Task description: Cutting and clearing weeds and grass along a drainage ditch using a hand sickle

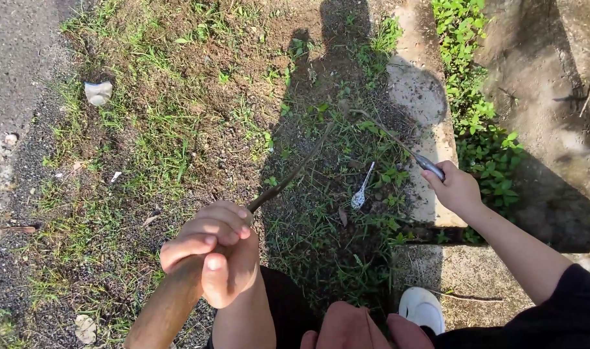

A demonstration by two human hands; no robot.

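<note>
A long wooden stick [288, 178] runs from the lower left up toward the middle of the ground, its thin dark end lying over a patch of weeds [347, 194]. The left hand [214, 252] is wrapped tight around the thick near end, fingers curled over the top and thumb pointing down. The right hand [456, 189] is closed around the grey handle of a thin tool [398, 145], whose slim shaft reaches up and left over the weeds, near the stick's tip. A white plastic spoon [361, 190] lies in the weeds between the two hands. The person's shadow falls across this patch. A concrete slab [424, 97] sits just right of it, with leafy plants [482, 123] beyond. A white shoe [423, 309] shows at the bottom. At far left, a crushed white cup [98, 92] lies in the grass beside asphalt [17, 58].
</note>
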